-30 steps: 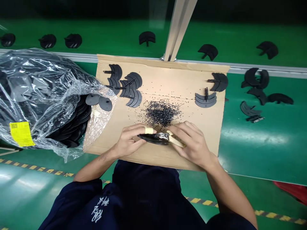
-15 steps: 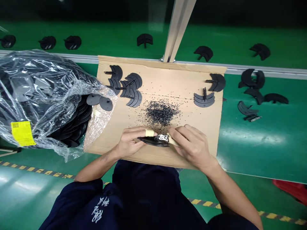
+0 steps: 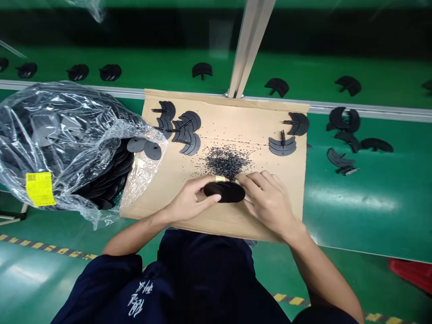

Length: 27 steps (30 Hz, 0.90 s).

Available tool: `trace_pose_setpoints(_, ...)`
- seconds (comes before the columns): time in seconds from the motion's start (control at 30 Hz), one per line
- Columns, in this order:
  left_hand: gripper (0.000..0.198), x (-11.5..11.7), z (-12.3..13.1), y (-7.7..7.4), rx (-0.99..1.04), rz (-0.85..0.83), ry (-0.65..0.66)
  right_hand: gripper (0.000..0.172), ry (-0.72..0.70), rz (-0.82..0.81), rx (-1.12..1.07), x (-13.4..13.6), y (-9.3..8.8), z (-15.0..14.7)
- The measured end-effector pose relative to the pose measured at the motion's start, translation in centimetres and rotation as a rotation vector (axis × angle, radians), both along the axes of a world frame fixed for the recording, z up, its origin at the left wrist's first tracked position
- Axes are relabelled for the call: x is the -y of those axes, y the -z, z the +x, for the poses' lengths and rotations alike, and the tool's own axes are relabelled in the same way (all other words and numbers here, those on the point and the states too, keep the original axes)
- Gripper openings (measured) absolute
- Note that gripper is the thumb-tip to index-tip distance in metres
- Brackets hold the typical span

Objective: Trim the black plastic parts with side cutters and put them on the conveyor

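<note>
My left hand (image 3: 194, 195) grips a round black plastic disc (image 3: 229, 192) by its left side, with the thumb on the near face. The disc's flat face is tilted up toward me. My right hand (image 3: 265, 193) is closed at the disc's right edge, its fingertips partly behind the disc. The small silver clipper-like tool that showed between my hands earlier is hidden now. Pale tape wraps a finger of my left hand. Just beyond the disc, a heap of small black bits (image 3: 227, 161) lies on the cardboard sheet (image 3: 162, 198).
On the left, a clear plastic bag (image 3: 77, 121) spills black discs (image 3: 111, 175). Curved black parts (image 3: 189, 141) lie at the cardboard's back left, more curved parts (image 3: 282, 145) at its right. Several others (image 3: 340, 157) rest on the green table (image 3: 354, 216). An upright metal post (image 3: 251, 49) stands behind.
The disc has turned from nearly edge-on to showing its flat face, and the silver tool has gone out of sight behind it. Both hands have shifted slightly, and the camera view has tilted up.
</note>
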<state>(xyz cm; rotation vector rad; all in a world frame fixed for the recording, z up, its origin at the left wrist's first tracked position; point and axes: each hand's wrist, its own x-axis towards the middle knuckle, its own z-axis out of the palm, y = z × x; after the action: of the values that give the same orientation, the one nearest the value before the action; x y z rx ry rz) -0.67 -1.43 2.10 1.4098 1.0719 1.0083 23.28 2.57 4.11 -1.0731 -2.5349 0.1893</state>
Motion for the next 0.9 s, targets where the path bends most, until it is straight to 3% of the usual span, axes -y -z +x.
trace_pose_setpoints(0.17,0.039,-1.5,-0.6,1.1,0.302,-0.337,-0.121,0.022,0.127,-0.181,-0.235,-0.7,-0.2,2.0)
trace_pose_setpoints(0.27,0.056,-4.2,-2.5,1.1,0.34,-0.343,-0.176,0.022,0.173,-0.223,-0.29,-0.7,0.3,3.4)
trace_pose_setpoints(0.33,0.062,-7.3,-4.2,0.6,0.288,-0.264,-0.215,0.021,0.197,-0.228,-0.312,-0.6,1.2,4.0)
trace_pose_setpoints(0.47,0.067,-15.8,-8.1,-1.5,-0.023,-0.004,-0.193,0.019,0.276,-0.155,-0.368,-0.2,3.5,4.5)
trace_pose_setpoints(0.57,0.051,-21.9,-10.9,-2.8,-0.474,0.212,-0.169,0.018,0.294,-0.094,-0.412,0.0,4.9,4.8)
trace_pose_setpoints(0.63,0.038,-24.9,-12.5,-3.3,-0.801,0.224,-0.171,0.02,0.283,-0.086,-0.42,0.1,5.6,5.1)
trace_pose_setpoints(0.77,0.024,-28.7,-14.1,-3.4,-1.033,0.144,-0.2,0.024,0.259,-0.072,-0.411,0.4,6.4,5.7)
trace_pose_setpoints(0.9,0.015,-31.0,-11.4,-2.3,-1.106,0.097,-0.292,0.027,0.259,-0.069,-0.386,0.4,6.6,5.9)
